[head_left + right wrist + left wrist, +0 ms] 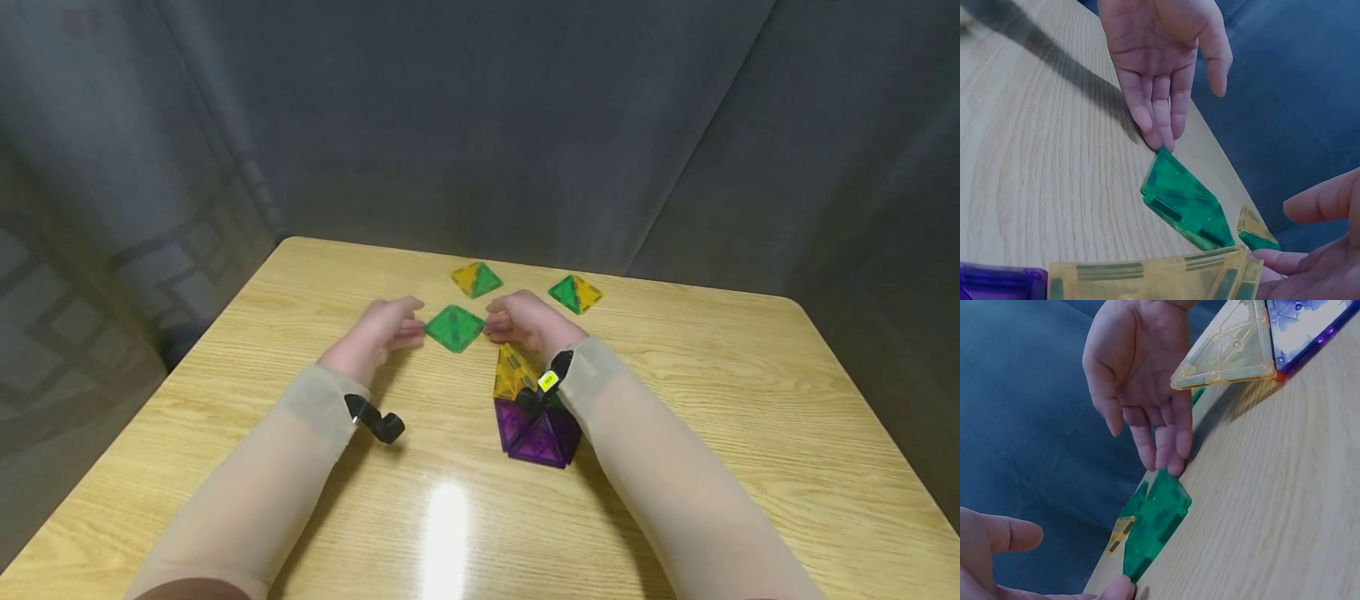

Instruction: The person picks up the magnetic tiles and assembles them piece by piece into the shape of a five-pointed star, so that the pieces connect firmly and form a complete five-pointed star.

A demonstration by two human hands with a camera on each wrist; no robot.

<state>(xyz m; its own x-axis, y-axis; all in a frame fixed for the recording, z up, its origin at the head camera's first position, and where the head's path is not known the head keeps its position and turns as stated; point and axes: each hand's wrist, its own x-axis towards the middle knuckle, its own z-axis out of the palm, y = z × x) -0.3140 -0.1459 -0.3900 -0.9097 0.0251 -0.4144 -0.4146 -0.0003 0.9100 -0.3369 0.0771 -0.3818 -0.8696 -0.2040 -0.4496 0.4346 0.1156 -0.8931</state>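
Table [750,400]: lay before me, pale and wood-grained
Glare [446,542]: shone white near me
Curtain [465,125]: hung dark beyond the far edge

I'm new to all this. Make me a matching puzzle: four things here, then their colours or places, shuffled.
1. Green diamond
2. Cloth backdrop
3. Tabletop
4. Purple tiles

A. Dark blue-grey
B. Touching yellow tiles
C. Between the left hand and right hand
D. Pale wood grain

Pairs: 1-C, 2-A, 3-D, 4-B

Two joined green triangles [454,328], together diamond-shaped
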